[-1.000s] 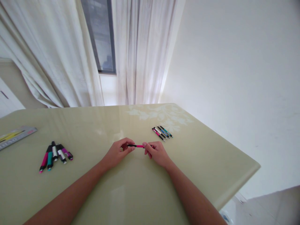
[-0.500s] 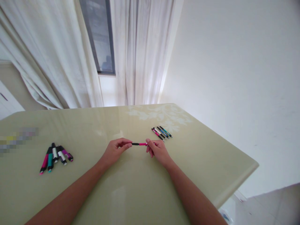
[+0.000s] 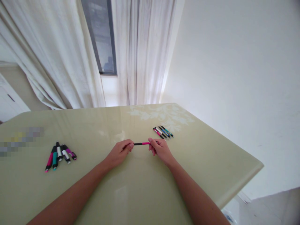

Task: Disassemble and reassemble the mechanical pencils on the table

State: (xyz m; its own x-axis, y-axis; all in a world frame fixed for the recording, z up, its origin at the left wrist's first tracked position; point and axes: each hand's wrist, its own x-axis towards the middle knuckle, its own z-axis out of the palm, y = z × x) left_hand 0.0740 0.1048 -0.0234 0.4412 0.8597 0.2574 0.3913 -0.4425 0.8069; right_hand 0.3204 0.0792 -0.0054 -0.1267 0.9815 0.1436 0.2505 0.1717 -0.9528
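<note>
A pink pen (image 3: pixel 145 143) with a black grip section is held level between my two hands, above the table. My left hand (image 3: pixel 120 151) is closed at the pen's black end, its fingertips covering the tip. At the other end my right hand (image 3: pixel 161 150) pinches the pink barrel between thumb and fingers, hiding the rear of the pen. Just beyond my right hand, several slim pens (image 3: pixel 165 132) in pink, white, blue and teal lie side by side on the table.
The pale green table (image 3: pixel 131 193) has a white leaf pattern near its far right corner. On the left lies a loose group of thicker-looking pens (image 3: pixel 59 153). A blurred-out item (image 3: pixel 21 139) is at the far left. Curtains (image 3: pixel 150 56) and a wall (image 3: pixel 229 78) stand behind.
My left fingers have curled in more tightly around the black end of the pen. The whole scene has shifted slightly right in view; both hands still hold the pen.
</note>
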